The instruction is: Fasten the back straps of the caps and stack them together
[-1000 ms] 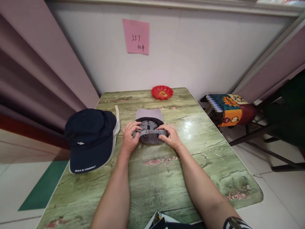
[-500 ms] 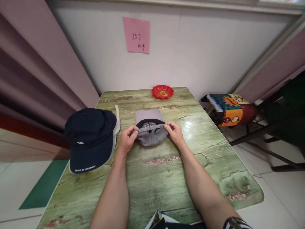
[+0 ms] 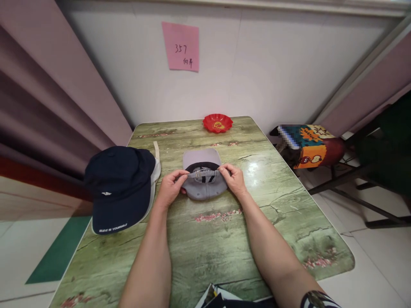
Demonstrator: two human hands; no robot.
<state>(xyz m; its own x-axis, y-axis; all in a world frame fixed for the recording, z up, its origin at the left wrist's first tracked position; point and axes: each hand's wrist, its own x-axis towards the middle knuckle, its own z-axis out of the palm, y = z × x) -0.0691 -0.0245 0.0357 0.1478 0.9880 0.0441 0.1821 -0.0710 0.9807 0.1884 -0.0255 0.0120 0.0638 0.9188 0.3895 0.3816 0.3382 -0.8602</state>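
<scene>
A grey baseball cap (image 3: 205, 190) lies upside down at the middle of the table, its brim pointing away from me toward the wall. Its back strap with a small buckle faces me. My left hand (image 3: 171, 185) pinches the left end of the strap edge. At the other end, my right hand (image 3: 233, 177) grips the strap between thumb and fingers. To the left of my left arm rests a navy cap (image 3: 120, 184) with a white logo and lettering on its brim; something white with a pale strap shows behind it.
A red scalloped dish (image 3: 217, 123) stands at the far edge of the green wood-patterned table (image 3: 221, 244). On the wall hangs a pink note (image 3: 181, 47). Right of the table are a colourful covered stool (image 3: 313, 147) and a dark chair frame. Curtains hang at both sides.
The back of the grey cap has tipped, showing more of its underside and strap opening. Both hands keep their hold at the strap. The view has shifted slightly.
</scene>
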